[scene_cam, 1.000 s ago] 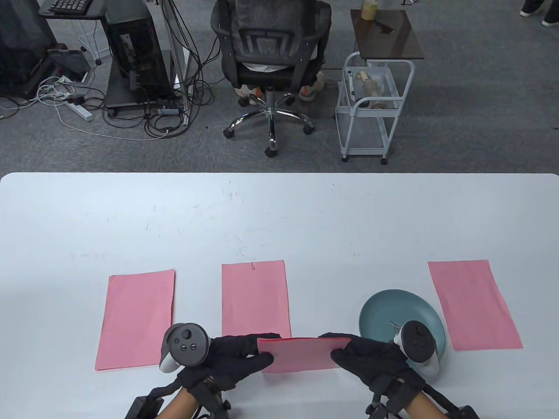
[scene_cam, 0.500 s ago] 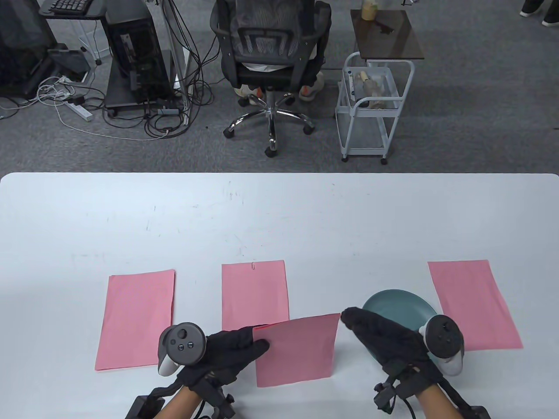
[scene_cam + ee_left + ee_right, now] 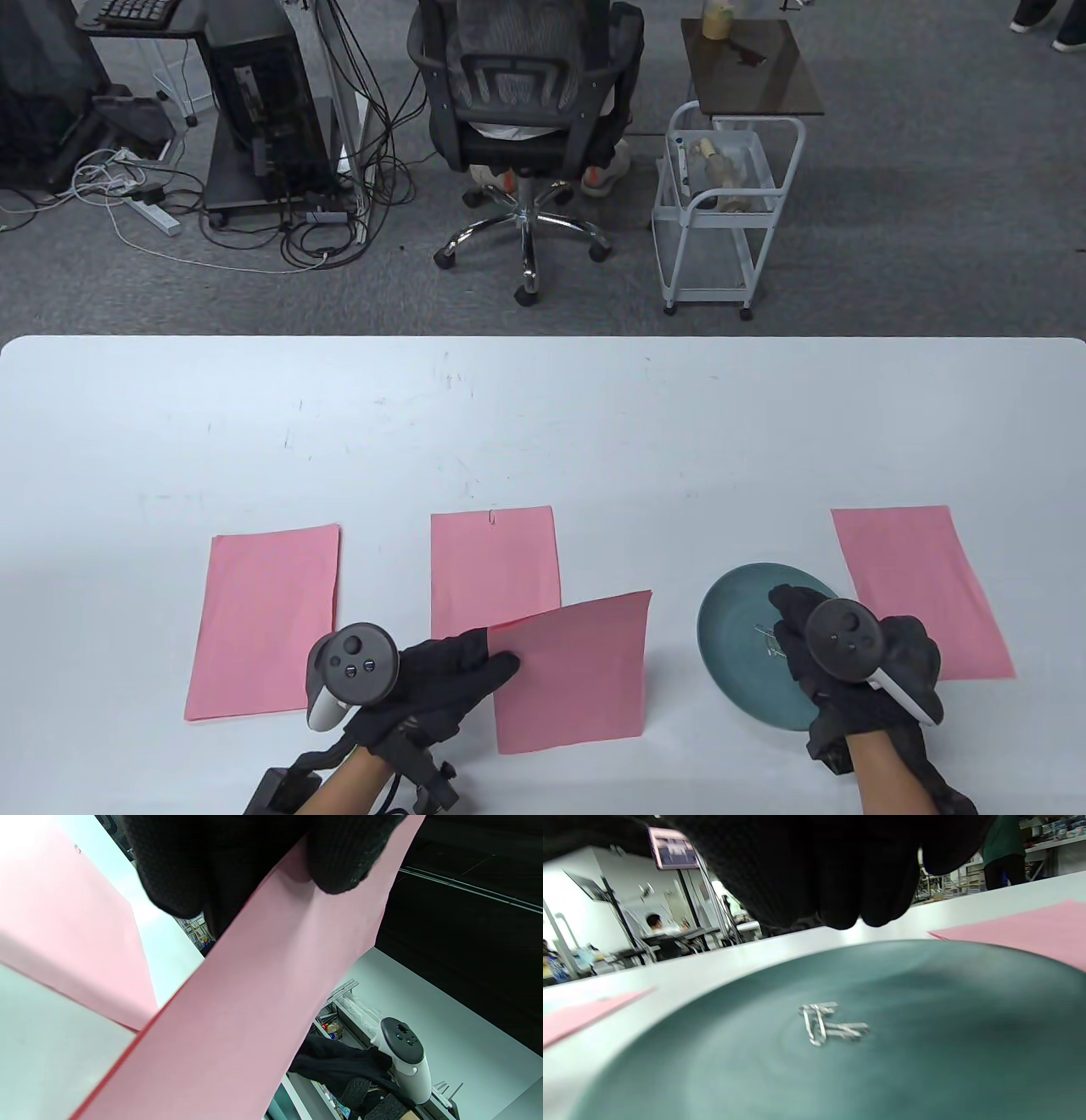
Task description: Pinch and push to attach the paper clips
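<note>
My left hand (image 3: pixel 496 655) pinches the left edge of a pink paper stack (image 3: pixel 573 675) and holds it tilted, just above the table. The left wrist view shows the fingers (image 3: pixel 339 861) clamped on this stack (image 3: pixel 237 1018). My right hand (image 3: pixel 785 615) hovers over a teal plate (image 3: pixel 730 671). A few silver paper clips (image 3: pixel 770 641) lie in a small heap on the plate. In the right wrist view the fingertips (image 3: pixel 840 899) hang bunched just above the clips (image 3: pixel 829 1024), apart from them and holding nothing.
Three more pink stacks lie on the white table: one at the left (image 3: pixel 267 620), one in the middle (image 3: pixel 492 569) with a clip (image 3: pixel 492 515) on its top edge, and one right of the plate (image 3: pixel 920 590). The held stack overlaps the middle one's near corner.
My right hand let go of the pink stack's right edge and moved right, over the plate and the clips. The stack tipped from edge-on to almost flat, held by my left hand alone.
</note>
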`<state>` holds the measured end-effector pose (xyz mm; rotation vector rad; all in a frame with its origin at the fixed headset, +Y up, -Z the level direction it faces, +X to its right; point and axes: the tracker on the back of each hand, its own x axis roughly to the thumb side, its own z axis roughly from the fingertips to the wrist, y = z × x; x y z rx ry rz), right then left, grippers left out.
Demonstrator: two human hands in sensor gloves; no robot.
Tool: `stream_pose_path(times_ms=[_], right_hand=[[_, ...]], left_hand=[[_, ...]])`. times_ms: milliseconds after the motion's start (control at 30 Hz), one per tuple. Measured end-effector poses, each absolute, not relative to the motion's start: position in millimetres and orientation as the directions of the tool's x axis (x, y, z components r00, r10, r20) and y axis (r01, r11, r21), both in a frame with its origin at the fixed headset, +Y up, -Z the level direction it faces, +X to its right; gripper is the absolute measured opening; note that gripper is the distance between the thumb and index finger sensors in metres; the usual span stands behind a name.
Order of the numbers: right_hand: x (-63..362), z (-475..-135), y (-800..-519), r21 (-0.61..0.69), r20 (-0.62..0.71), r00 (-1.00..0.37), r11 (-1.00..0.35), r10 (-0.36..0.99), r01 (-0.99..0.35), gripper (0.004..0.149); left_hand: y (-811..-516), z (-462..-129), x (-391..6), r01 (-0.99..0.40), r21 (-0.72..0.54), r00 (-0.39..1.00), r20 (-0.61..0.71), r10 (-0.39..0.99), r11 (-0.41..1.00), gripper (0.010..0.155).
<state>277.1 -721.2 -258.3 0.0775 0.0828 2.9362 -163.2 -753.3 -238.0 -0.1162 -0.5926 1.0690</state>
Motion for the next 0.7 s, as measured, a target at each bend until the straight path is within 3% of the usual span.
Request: stream_pose_path(times_ms=[233,700], right_hand=[[274.9,-263.5,-732.8,0.181,-0.022,-0.994,-0.978,0.103,-0.105,0.043],[270.3,-265.7,-744.6,0.253,-0.037,-0.999,-0.966,0.036,-0.044,0.043]], left_hand=[[-753.0,-238.2,-162.7,-0.785,-0.373,0.344,0.403,0.848,0.495,0.042],[-752.7,-237.8,-162.3,-0.78,-0.368,0.349,0.417,0.84,0.507,0.042]])
